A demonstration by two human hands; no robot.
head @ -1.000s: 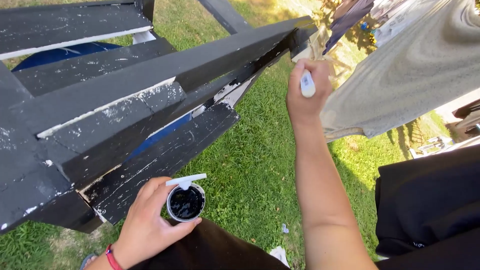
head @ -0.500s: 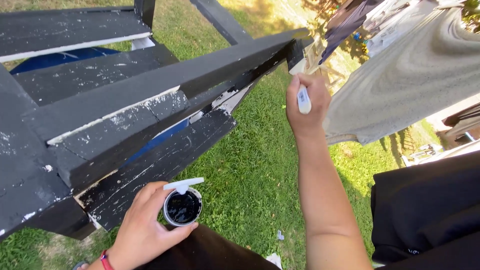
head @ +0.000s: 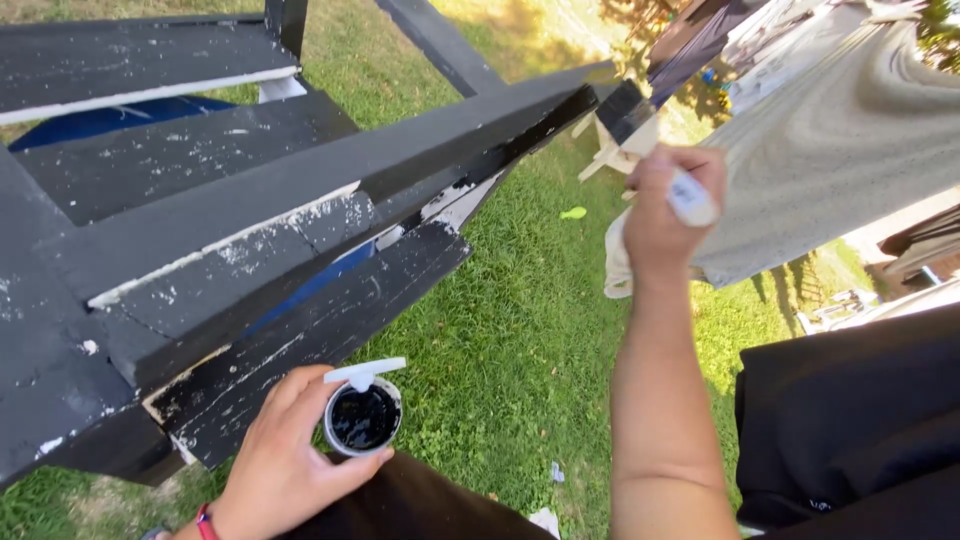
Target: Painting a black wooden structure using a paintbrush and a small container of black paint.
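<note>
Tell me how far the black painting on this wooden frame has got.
Done: the long top beam looks solid black. In hand: right hand holds the brush at the beam's end; left hand holds the paint cup. Left: the lower boards show white, chipped patches.

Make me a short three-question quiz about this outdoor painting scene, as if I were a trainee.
1. True or false: the left hand holds a small round cup of black paint.
2. What does the right hand hold against the end of the black-painted wooden frame?
A. a roller
B. a paintbrush with a white handle
C. a spray can
3. Fill in: the ground under the frame is green ____.

Key
1. True; the cup sits in the fingers, low beside the frame.
2. B; its dark bristles meet the tip of the top beam.
3. grass.
</note>
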